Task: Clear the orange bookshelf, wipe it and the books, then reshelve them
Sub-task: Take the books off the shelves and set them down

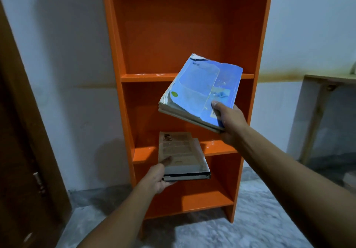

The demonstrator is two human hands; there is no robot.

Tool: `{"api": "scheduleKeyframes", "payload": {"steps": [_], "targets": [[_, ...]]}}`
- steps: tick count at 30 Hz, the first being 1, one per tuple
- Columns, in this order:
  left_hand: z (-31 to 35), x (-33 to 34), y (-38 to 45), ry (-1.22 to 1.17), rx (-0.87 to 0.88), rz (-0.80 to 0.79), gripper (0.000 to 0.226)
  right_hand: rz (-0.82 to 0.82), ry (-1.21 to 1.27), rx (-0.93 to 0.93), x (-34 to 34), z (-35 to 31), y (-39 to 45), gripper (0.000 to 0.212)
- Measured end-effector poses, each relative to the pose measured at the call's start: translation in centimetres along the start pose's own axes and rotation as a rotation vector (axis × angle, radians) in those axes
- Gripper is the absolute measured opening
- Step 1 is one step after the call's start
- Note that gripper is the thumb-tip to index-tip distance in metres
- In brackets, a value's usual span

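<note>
The tall orange bookshelf (169,35) stands against the white wall, its visible shelves bare of books. My right hand (230,120) grips the near right corner of a worn blue paperback stack (200,91), thumb on top, holding it tilted in front of the middle compartment. My left hand (159,176) holds a thick beige-covered book stack (181,153) by its left near corner. That stack lies flat, half over the front edge of the lower shelf board (219,147).
A dark brown wooden door (21,151) is at the left. At the right stands a wooden table frame (317,116) against the wall. The grey mottled floor (250,228) spreads in front of the shelf.
</note>
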State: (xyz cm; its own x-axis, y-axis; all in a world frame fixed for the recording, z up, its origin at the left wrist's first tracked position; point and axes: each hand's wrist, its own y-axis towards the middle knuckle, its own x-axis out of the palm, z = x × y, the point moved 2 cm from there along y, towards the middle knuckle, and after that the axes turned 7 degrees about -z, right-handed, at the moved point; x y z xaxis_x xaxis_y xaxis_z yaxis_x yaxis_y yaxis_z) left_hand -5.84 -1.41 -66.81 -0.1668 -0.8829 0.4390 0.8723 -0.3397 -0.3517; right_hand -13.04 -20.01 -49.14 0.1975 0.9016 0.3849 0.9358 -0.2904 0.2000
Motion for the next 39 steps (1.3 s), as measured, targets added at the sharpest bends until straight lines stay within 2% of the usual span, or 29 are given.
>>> {"api": "scheduleKeyframes", "payload": {"steps": [4,8,10,13,15,19,24,27,30,34,37,38,39], "targets": [[-1.3,-1.8,-1.5,-0.014,0.013,0.001,0.039,-0.049,-0.089,-0.089,-3.1,1.6,-3.3,0.036],[-3.1,-4.8,-3.4,0.017,0.044,0.003,0.05,-0.054,-0.143,-0.063,-5.6,4.5,-7.4,0.037],[-4.4,-6.0,-4.9,-0.001,0.051,-0.01,0.051,-0.04,-0.125,-0.019,-6.7,6.3,-9.5,0.039],[-7.4,-8.4,-7.3,0.01,0.004,-0.025,0.038,0.0,-0.129,0.056,-7.8,8.9,-12.4,0.035],[-10.1,-10.4,-8.7,0.011,-0.067,0.001,0.038,0.018,-0.137,0.095,-8.4,10.4,-13.5,0.033],[-17.0,-13.2,-10.6,0.096,-0.216,0.084,0.054,0.001,-0.151,0.167,-9.1,13.7,-14.0,0.035],[-25.8,-14.9,-11.3,0.07,-0.403,0.13,0.034,-0.027,-0.116,0.309,-9.8,19.4,-15.4,0.034],[-29.7,-15.6,-10.9,0.083,-0.467,0.171,0.041,-0.055,-0.098,0.398,-10.8,23.4,-16.9,0.032],[-32.4,-17.0,-10.5,0.109,-0.504,0.182,0.043,-0.063,-0.079,0.5,-12.2,27.3,-18.3,0.035],[-35.0,-18.8,-10.9,0.094,-0.51,0.2,0.03,-0.049,-0.071,0.628,-14.2,32.3,-21.0,0.038],[-36.5,-21.5,-10.3,0.117,-0.473,0.223,0.042,-0.035,-0.081,0.718,-15.4,35.5,-23.0,0.036],[-37.3,-22.9,-9.6,0.039,-0.493,0.219,0.049,-0.031,-0.081,0.743,-15.6,36.4,-23.6,0.035],[-38.2,-24.4,-8.8,0.103,-0.465,0.154,0.052,-0.024,-0.078,0.768,-15.9,37.4,-24.1,0.035]]}}
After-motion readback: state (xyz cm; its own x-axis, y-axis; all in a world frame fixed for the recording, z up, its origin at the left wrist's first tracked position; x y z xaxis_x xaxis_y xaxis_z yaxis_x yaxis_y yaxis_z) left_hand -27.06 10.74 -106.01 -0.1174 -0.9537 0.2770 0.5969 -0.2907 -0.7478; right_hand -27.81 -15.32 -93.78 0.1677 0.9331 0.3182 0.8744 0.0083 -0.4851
